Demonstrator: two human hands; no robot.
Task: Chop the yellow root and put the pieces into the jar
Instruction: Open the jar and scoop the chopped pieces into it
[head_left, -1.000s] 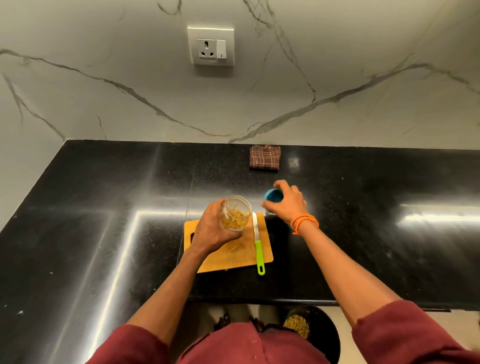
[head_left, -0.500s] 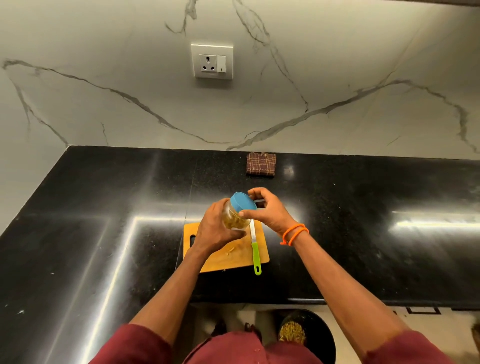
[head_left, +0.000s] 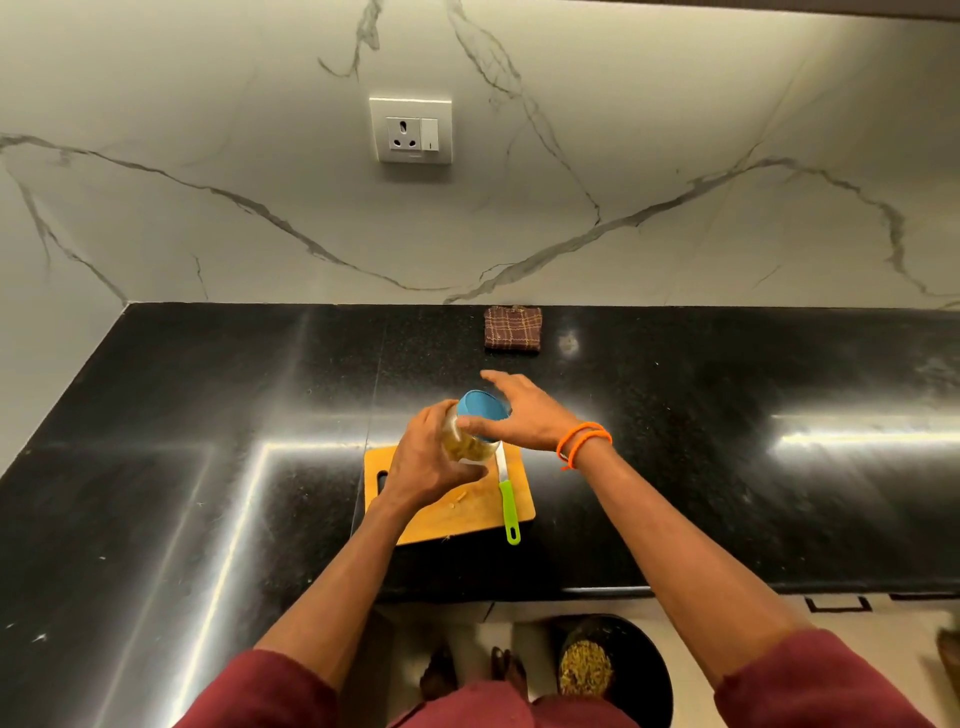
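left hand (head_left: 426, 457) grips the glass jar (head_left: 470, 447) of yellow root pieces above the cutting board (head_left: 467, 514); right hand (head_left: 524, 415), at its 2 o'clock, pinches the blue lid (head_left: 484, 407) on top.

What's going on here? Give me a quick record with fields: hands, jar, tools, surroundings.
left hand: grips the jar, tilted above the cutting board
right hand: on the blue lid, thumb at its rim, fingers spread
jar contents: yellow chopped pieces
knife: green handle, lying along the board's right edge
board: a few yellow scraps left
counter: black, glossy, folded checked cloth near the wall
wall: marble, with a socket
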